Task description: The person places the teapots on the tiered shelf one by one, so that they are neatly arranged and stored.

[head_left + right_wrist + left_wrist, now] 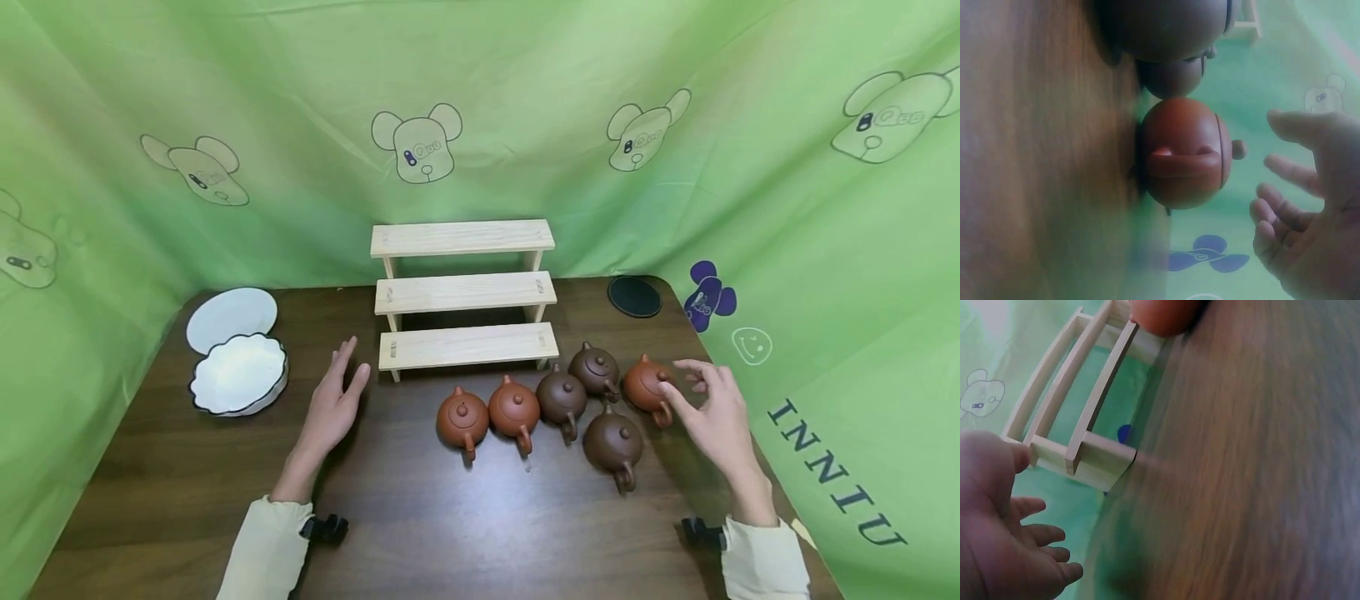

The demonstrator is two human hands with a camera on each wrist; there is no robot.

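My right hand (713, 409) hovers by the rightmost reddish clay teapot (647, 385), fingers loosely bent and thumb apart from them. In the right wrist view a gap separates the fingers from that teapot (1182, 153), with its lid knob facing the hand. Left of it stand three dark brown teapots (615, 443) and two more reddish teapots (514, 410), lids on. My left hand (334, 398) is held over the table, left of the wooden three-step rack (467, 345), with fingers extended and nothing in them. The rack (1079, 394) also shows in the left wrist view.
On the left of the brown table (420, 533) are a white scalloped bowl (238, 377) and a white plate (232, 317) behind it. A dark oval disc (634, 297) lies at the back right. Green printed cloth (300, 100) surrounds the table's back and sides.
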